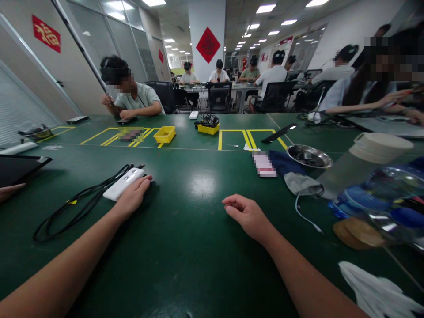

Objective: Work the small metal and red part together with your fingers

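My left hand (134, 194) rests on the green table at the right side of a white power bank (124, 183), its fingers stretched out along that edge. Whether the hand touches the power bank or only lies beside it, I cannot tell. A black cable (77, 198) with a yellow tag loops on the table to the left of the power bank. My right hand (247, 216) is at the middle right over the bare table top, fingers loosely bent and the thumb apart from them. It holds nothing.
At right are a pink phone (264, 164), a blue and grey pouch (291, 170), a metal bowl (309, 157), a large translucent jug (361, 163) and white tissue (377, 287). Yellow trays (164, 134) stand farther back. A person (132, 95) sits across the table.
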`<state>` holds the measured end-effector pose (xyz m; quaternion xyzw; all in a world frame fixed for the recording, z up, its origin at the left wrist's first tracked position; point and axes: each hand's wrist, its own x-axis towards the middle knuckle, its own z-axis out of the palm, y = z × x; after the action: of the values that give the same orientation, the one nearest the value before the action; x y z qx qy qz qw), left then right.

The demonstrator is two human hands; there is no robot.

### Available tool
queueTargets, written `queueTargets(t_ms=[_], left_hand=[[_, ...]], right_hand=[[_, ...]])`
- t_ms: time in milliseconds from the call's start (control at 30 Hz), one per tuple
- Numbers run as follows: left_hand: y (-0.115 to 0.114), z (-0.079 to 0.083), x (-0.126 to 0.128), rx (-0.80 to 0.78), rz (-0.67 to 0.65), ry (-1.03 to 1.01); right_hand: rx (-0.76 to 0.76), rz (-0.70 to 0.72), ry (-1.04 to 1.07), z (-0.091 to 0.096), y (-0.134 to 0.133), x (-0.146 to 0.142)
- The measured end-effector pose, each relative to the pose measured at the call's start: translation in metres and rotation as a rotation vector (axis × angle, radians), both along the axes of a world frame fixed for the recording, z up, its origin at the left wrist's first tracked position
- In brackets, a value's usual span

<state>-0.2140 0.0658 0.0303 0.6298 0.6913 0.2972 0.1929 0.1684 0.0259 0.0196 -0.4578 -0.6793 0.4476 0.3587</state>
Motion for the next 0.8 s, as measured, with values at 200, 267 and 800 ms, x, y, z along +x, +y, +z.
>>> queueTargets(t_ms=[200,267,800], left_hand=[[0.010,0.000,0.059,-0.056,-0.242,-0.457],[0.011,0.003,0.093,-0.095,-0.366,-0.501],[-0.019,-0.005,0.209,0.139,-0.685,0.005]], right_hand=[[0.020,-0.008,0.005,-0.001,-0.001,0.000],[0.033,-0.040,0.008,-0.001,-0.001,0.000],[0.330,-0.406,-0.670,-0.008,0.005,0.004]])
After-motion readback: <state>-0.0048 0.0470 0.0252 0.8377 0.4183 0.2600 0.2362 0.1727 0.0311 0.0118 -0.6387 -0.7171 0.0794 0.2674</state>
